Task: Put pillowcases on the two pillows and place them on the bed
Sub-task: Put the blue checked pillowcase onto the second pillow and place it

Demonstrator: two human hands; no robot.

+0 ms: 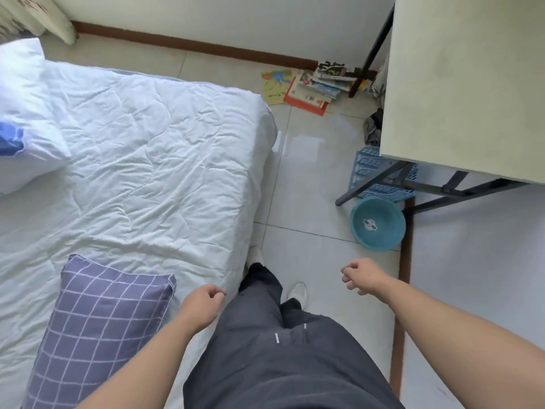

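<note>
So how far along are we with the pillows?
One pillow in a purple checked case already lies on the bed. Both the left hand and the right hand hold nothing, fingers loosely curled. A white pillow at the far end, blue cloth at its edge, still looks uncased.

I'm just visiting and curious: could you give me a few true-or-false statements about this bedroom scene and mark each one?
1. A checked pillow lies on the bed. True.
2. The left hand grips that pillow. False: it hangs above the bed's edge with loosely curled fingers and holds nothing.
3. The right hand carries a pillowcase. False: it holds nothing and hangs over the floor tiles.
4. A teal basin sits on the floor beside the table. True.
5. The books are stacked on the table. False: they lie on the floor by the wall.
</note>
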